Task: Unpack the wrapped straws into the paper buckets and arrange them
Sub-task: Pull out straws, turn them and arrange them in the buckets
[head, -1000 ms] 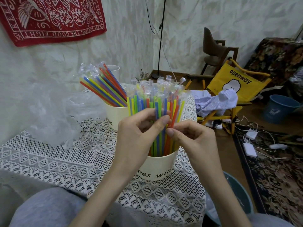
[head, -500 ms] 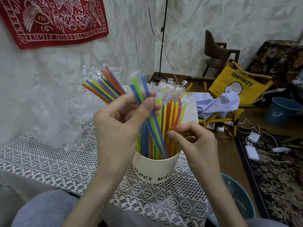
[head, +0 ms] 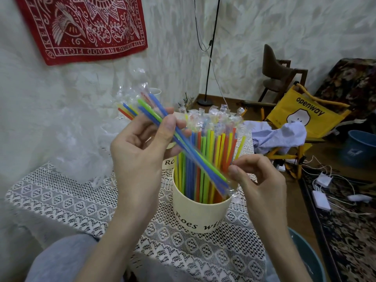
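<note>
Held straws: a small bundle of wrapped straws (head: 183, 147), blue and green, lies slanted above the near bucket, upper end far left, lower end near right; motion blur leaves the count unclear.
Left hand: the left hand (head: 142, 157) grips the bundle near its upper part, thumb curled over the straws, fingers behind.
Right hand: the right hand (head: 258, 178) pinches the clear wrapper end at the bundle's lower tip between thumb and forefinger.
Near bucket: a cream paper bucket (head: 201, 214) stands on the lace tablecloth (head: 61, 200), packed with upright wrapped straws (head: 213, 147) in orange, yellow, green and blue; its lettering is cut off by the curve, reading "Roes wil".
Far bucket: a second bucket (head: 168, 161) is almost wholly hidden behind the left hand; only a strip with "Ro" shows. Its straws (head: 128, 108) lean far left, partly masked by the held bundle.
Plastic: a crumpled clear plastic bag (head: 81, 143) lies at the left against the wall, outline hard to make out.
Surroundings: red wall cloth (head: 81, 27) at far left; yellow folding chair (head: 301, 115) at right, a blue basin (head: 309, 259) cut off at the near right edge.
</note>
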